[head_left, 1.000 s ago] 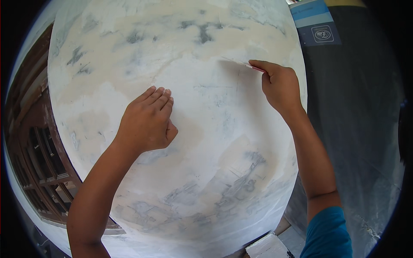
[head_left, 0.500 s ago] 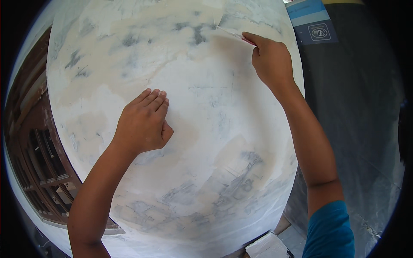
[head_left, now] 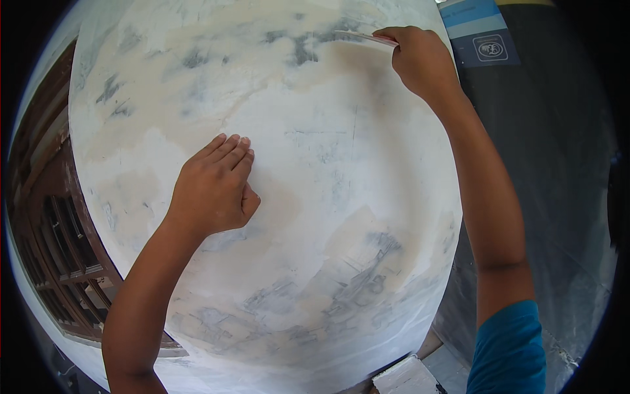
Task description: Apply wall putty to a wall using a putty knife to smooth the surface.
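Observation:
A broad white plastered wall surface (head_left: 308, 217) with grey and beige patches fills the view. My left hand (head_left: 213, 187) lies flat against it near the middle, fingers together, holding nothing. My right hand (head_left: 420, 59) is raised to the upper right and grips a thin flat scraper blade (head_left: 364, 37), whose edge rests on the plaster and points left.
A dark wooden window frame (head_left: 52, 249) with bars runs along the left edge. A dark grey wall (head_left: 545, 171) stands to the right, with a blue and white sheet (head_left: 482, 36) at its top. A white block (head_left: 407, 377) lies at the bottom.
My right hand has slid the scraper upward along the plaster, from mid-height to near the top. My left hand has stayed pressed in the same spot.

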Demonstrator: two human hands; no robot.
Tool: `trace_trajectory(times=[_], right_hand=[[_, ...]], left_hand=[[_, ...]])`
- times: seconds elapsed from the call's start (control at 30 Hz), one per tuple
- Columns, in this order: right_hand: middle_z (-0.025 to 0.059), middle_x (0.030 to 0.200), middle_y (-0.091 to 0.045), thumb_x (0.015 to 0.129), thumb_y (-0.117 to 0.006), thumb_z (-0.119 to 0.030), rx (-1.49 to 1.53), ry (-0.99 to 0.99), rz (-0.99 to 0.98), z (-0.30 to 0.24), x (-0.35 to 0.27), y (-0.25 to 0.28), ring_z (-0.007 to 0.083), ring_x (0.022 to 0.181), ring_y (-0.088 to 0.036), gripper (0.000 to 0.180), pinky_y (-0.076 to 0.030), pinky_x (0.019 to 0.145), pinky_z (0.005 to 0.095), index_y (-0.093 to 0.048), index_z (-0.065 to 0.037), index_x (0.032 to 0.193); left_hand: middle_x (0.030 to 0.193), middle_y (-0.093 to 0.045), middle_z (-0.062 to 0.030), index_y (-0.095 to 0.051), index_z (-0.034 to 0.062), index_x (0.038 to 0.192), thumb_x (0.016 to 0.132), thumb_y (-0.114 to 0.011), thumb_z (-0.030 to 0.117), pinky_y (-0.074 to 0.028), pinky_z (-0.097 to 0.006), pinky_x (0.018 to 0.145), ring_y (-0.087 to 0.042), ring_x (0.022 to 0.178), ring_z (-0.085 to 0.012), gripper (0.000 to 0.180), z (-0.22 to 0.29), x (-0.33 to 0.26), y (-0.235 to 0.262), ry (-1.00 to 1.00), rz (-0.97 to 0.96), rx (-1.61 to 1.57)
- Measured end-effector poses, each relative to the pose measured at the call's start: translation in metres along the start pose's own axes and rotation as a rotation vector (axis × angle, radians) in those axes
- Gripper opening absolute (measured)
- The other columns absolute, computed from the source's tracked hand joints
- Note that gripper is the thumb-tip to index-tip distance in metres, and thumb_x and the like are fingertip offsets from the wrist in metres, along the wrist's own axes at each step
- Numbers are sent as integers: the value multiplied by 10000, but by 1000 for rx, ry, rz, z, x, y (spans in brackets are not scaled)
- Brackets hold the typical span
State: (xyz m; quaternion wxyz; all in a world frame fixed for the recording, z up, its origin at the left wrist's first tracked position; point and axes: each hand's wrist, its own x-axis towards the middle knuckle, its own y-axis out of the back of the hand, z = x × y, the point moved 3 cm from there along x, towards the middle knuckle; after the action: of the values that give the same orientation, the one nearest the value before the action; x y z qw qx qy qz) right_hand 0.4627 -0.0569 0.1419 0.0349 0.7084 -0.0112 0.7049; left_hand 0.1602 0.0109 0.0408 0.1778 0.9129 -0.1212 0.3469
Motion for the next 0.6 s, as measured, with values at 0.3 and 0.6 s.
trace_trajectory(times=[0.3, 0.6], right_hand=[[125, 1190, -695, 858, -525, 37, 152, 199, 193, -25, -58, -74, 307, 1033, -682, 421, -557, 875, 391, -695, -119, 1211], [152, 1046, -724, 879, -528, 15, 125, -63, 78, -10, -12, -1, 346, 883, -699, 427, -558, 808, 397, -691, -138, 1243]], left_hand=[[1202, -674, -227, -684, -86, 1078, 653, -539, 76, -426, -444, 1119, -627, 1188, -341, 477, -1, 0, 2, 4, 0, -19], [1207, -672, -226, -682, -85, 1085, 663, -539, 77, -426, -445, 1116, -620, 1198, -344, 474, 1, 1, 3, 14, -25, -19]])
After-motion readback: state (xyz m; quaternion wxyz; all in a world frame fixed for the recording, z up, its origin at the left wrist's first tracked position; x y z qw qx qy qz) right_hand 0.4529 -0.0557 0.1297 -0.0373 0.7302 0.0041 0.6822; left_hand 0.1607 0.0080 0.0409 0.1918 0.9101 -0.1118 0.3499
